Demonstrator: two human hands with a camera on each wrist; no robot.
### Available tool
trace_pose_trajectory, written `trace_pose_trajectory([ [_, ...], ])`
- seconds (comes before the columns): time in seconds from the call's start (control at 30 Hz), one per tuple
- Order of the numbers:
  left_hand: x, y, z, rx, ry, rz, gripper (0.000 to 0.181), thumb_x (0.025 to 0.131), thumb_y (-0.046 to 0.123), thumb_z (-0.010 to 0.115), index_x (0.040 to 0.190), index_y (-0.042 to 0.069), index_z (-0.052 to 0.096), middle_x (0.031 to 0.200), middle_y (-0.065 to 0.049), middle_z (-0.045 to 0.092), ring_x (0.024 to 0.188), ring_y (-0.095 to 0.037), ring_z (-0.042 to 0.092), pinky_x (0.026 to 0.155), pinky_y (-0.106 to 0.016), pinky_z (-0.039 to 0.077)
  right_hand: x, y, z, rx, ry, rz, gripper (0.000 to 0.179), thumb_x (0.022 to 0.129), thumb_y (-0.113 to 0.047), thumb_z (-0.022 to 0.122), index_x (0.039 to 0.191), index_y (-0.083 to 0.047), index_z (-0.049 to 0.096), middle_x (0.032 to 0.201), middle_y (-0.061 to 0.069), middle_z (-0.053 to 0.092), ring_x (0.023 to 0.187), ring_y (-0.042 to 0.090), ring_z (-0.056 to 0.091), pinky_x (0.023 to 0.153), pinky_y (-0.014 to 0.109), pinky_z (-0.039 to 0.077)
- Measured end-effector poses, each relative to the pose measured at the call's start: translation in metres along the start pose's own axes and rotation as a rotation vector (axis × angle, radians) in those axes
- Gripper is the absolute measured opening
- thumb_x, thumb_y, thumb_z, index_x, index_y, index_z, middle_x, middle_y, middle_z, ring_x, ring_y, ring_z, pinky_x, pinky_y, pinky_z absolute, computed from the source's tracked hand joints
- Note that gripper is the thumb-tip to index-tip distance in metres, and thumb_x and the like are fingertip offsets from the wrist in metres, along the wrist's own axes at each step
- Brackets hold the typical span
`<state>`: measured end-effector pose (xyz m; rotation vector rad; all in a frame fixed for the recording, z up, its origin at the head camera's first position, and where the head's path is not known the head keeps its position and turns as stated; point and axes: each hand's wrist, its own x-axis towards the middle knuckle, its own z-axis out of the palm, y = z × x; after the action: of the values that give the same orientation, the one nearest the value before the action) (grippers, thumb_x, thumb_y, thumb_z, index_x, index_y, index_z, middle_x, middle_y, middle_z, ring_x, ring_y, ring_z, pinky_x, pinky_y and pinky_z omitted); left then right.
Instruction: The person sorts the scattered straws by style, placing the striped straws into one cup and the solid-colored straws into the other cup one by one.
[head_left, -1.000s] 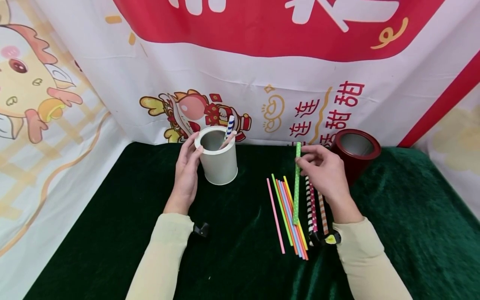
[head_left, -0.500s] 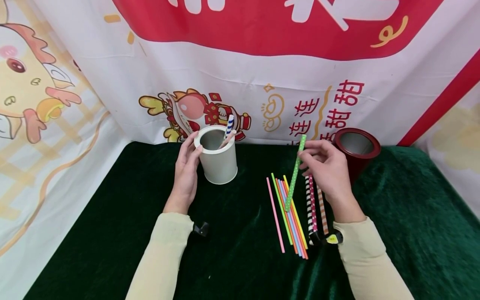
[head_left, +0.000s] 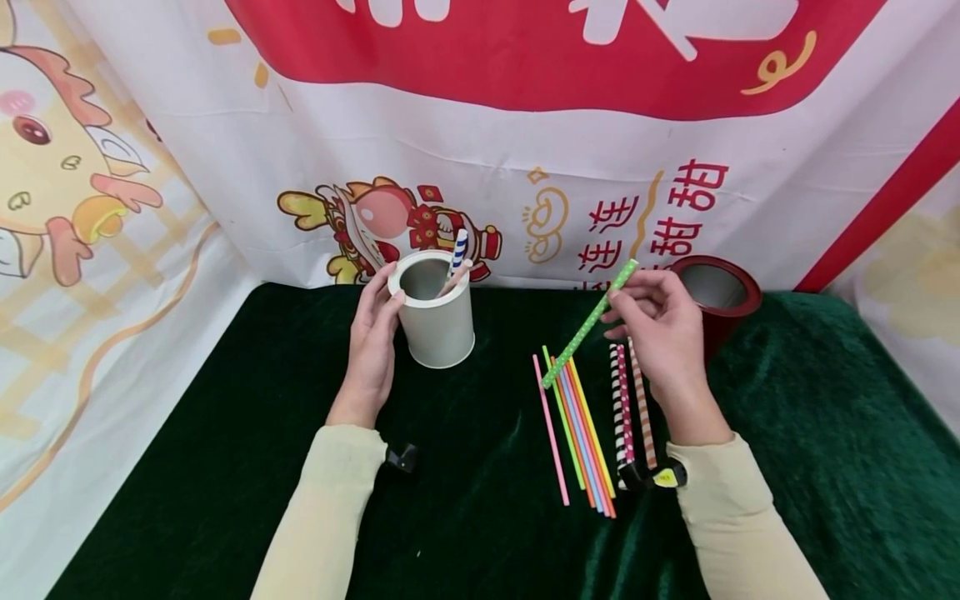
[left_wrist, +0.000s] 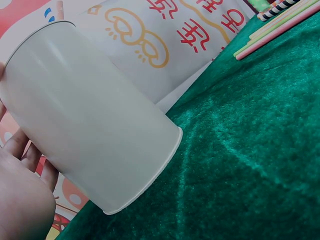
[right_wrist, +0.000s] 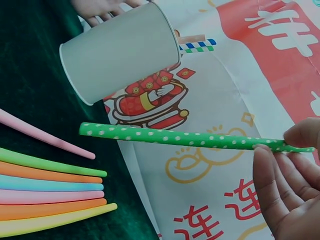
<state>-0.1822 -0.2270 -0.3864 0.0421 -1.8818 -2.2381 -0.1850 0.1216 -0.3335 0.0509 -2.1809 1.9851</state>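
Observation:
On the left, my left hand (head_left: 375,337) holds the side of a white can (head_left: 441,333), thumb near its rim and fingers round its far side. Inside the can stand a blue-striped paper straw (head_left: 459,250) and a pale pinkish one (head_left: 456,279). My right hand (head_left: 663,342) pinches a green white-dotted paper straw (head_left: 588,327) near its upper end. That straw slants down to the left, over the tops of several plain coloured straws (head_left: 581,442). In the right wrist view the dotted straw (right_wrist: 175,136) is held between thumb and fingers, apart from the can (right_wrist: 122,55).
Striped and dotted paper straws (head_left: 624,408) lie beneath my right wrist. Behind my right hand stands a dark red can (head_left: 723,312), partly covered by the hand. Green velvet cloth (head_left: 465,533) covers the table, and a printed white backdrop (head_left: 450,142) rises along its far edge.
The green dotted straw has swung from near upright to a leftward slant, its lower end rising left. My right hand has shifted slightly right and up. My left hand and the white can stay put.

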Motion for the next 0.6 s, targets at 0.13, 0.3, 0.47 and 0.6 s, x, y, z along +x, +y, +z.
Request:
trace_pose_trajectory([
  [0.13,0.0003,-0.0003,-0.0002,-0.002,-0.001,0.000,0.048,0.113,0.036,0.055,0.160,0.033,0.044,0.170,0.011,0.037,0.161,-0.014,0.029,0.138,-0.051,0.011,-0.0005,-0.0002,0.0028,0.098,0.051,-0.039,0.018,0.104,-0.013,0.071,0.119,-0.017,0.061,0.108,0.001,0.070,0.080,0.013,0.073,0.067,0.024,0.064],
  [0.3,0.0005,-0.0004,-0.0001,-0.003,-0.002,-0.001,0.049,0.113,0.036,0.056,0.160,0.033,0.044,0.170,0.011,0.038,0.161,-0.013,0.029,0.138,-0.051,0.011,-0.0020,-0.0030,0.0055,0.210,0.090,-0.094,0.019,0.103,-0.007,0.071,0.117,-0.014,0.061,0.107,0.006,0.068,0.077,0.014,0.073,0.066,0.026,0.064],
  [0.47,0.0001,-0.0003,-0.0002,-0.002,0.001,-0.004,0.049,0.113,0.036,0.055,0.160,0.033,0.044,0.171,0.011,0.037,0.161,-0.013,0.029,0.138,-0.050,0.011,-0.0043,-0.0066,0.0079,0.276,0.107,-0.138,0.020,0.102,-0.004,0.071,0.118,-0.012,0.061,0.105,0.008,0.070,0.078,0.015,0.076,0.067,0.027,0.065],
  [0.6,0.0003,-0.0003,-0.0003,-0.003,0.002,-0.004,0.049,0.113,0.036,0.055,0.160,0.033,0.044,0.171,0.011,0.037,0.161,-0.014,0.029,0.138,-0.050,0.011,-0.0055,-0.0091,0.0093,0.305,0.113,-0.162,0.021,0.102,-0.002,0.071,0.119,-0.012,0.061,0.106,0.010,0.071,0.079,0.016,0.077,0.069,0.029,0.066],
])
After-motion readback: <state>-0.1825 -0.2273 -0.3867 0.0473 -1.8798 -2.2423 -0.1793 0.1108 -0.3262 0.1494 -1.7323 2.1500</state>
